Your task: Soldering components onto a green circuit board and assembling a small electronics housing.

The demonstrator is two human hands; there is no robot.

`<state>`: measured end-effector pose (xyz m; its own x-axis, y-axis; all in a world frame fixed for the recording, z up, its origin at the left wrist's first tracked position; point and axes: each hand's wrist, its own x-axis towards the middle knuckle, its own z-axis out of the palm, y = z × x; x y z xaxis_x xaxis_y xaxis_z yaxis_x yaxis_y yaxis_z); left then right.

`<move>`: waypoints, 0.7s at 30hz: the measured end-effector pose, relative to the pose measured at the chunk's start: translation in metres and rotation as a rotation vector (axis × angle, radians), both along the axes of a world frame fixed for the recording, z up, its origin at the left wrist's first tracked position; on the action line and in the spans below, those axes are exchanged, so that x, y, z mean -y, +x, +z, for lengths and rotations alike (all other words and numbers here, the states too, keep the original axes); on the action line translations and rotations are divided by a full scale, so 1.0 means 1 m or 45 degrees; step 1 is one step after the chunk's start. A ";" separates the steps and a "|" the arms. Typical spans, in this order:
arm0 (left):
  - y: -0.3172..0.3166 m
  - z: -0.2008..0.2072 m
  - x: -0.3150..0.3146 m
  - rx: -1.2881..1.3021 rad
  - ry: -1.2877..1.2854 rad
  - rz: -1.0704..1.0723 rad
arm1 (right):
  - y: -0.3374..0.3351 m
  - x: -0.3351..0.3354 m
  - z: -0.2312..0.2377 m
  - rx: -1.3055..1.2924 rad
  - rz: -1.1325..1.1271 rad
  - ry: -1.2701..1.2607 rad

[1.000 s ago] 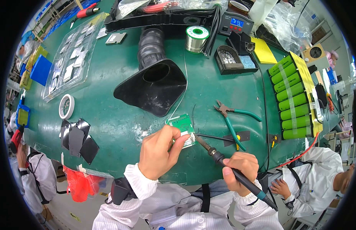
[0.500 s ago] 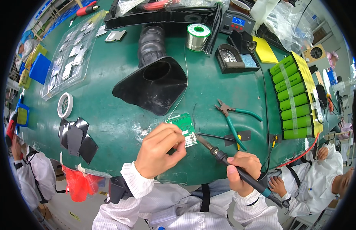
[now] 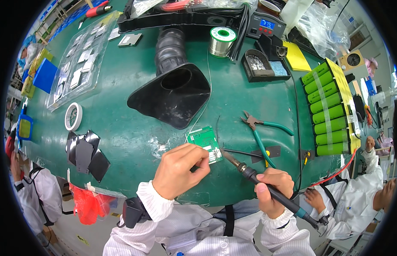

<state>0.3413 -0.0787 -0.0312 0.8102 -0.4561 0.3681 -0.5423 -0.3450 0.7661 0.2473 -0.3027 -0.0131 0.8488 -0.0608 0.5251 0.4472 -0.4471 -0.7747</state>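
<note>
We are working just below the middle of the frame, where a small green circuit board (image 3: 204, 141) is lying flat on the green bench mat (image 3: 121, 106). Our left hand (image 3: 180, 170) is curled narrow at the board's lower edge, its fingertips pinched together; we cannot tell what they are pinching. Our right hand (image 3: 273, 187) is wrapping tightly around the dark handle of a soldering iron (image 3: 266, 187), whose tip is pointing up and left, reaching the board's lower right corner. Just right of the board, green-handled cutters (image 3: 262, 132) are lying on the mat. Above the board, a black fume-extraction funnel (image 3: 177, 91) is opening toward us, and a solder spool (image 3: 222, 40) is sitting in the upper centre. A row of green cylindrical cells (image 3: 328, 109) is lining the right side.
</note>
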 end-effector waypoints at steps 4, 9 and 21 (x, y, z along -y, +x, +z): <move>0.001 0.001 0.001 0.021 0.010 -0.009 | 0.002 -0.001 0.002 0.004 0.025 -0.025; -0.001 0.002 -0.001 0.056 0.033 0.000 | 0.005 -0.002 0.006 0.039 0.058 -0.102; 0.001 0.000 0.003 0.172 0.083 -0.039 | 0.005 0.002 0.007 0.072 0.079 -0.186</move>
<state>0.3426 -0.0816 -0.0311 0.7408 -0.5065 0.4413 -0.6498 -0.3734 0.6621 0.2520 -0.3045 -0.0056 0.8175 0.0717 0.5714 0.5185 -0.5233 -0.6762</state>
